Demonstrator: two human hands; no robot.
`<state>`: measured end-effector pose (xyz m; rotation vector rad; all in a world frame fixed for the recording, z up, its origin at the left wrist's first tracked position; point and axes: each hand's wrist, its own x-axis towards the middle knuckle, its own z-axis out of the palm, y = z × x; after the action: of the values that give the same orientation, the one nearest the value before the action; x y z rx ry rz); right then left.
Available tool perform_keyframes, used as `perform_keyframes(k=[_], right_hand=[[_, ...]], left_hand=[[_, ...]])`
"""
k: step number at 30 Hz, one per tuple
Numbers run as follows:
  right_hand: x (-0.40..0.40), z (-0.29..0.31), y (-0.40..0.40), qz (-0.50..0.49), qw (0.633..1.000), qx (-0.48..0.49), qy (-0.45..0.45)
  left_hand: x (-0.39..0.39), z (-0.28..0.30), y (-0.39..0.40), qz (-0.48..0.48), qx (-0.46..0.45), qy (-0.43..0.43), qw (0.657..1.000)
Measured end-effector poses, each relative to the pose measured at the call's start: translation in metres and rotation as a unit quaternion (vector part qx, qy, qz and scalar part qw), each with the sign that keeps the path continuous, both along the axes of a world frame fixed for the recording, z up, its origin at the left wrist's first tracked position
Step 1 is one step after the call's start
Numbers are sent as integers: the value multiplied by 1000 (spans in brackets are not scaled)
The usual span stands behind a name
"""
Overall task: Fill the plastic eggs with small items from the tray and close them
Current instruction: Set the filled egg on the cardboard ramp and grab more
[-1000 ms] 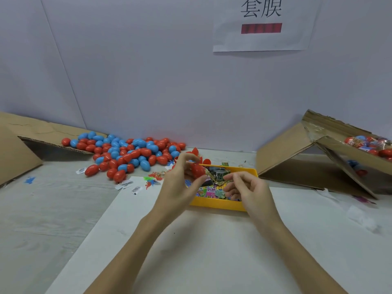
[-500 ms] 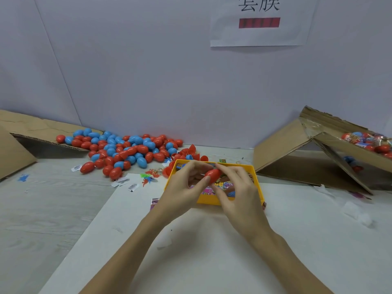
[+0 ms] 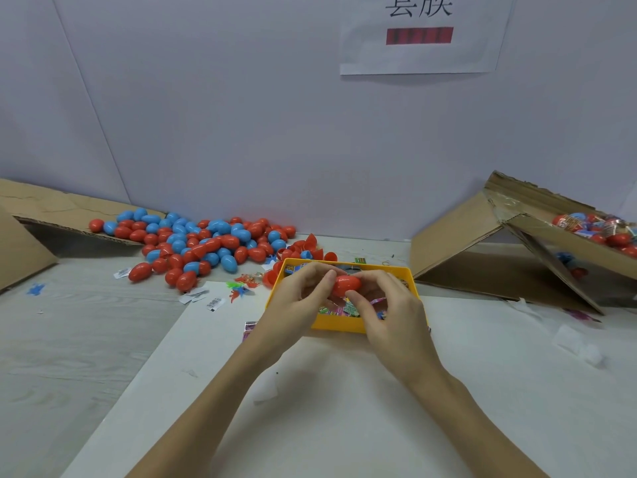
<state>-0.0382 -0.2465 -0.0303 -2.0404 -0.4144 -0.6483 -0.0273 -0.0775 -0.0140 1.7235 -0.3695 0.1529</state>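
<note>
Red plastic egg (image 3: 346,284), closing step, over yellow tray (image 3: 344,326).
Left hand (image 3: 296,305) and right hand (image 3: 386,312) both pinch it; next, probably press halves fully together.

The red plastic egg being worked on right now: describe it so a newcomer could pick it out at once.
Start at the yellow plastic tray at the table's centre. Just above it, the left hand and right hand meet around one red plastic egg, lying sideways between their fingertips. Unlike the loose pile of red and blue eggs behind and to the left, it is the only egg held off the table.
</note>
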Motion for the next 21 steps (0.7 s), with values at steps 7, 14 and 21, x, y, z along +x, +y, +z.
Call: perform_keyframes(k=[7, 14, 21], right_hand=[[-2, 0, -2, 2, 999, 35, 33], [-1, -1, 0, -3, 999, 27, 19], [1, -3, -2, -2, 997, 50, 66]], left_hand=[[1, 1, 0, -6, 3, -3, 1000], [3, -2, 1, 1, 36, 21, 999], [0, -3, 0, -42, 73, -23, 996]])
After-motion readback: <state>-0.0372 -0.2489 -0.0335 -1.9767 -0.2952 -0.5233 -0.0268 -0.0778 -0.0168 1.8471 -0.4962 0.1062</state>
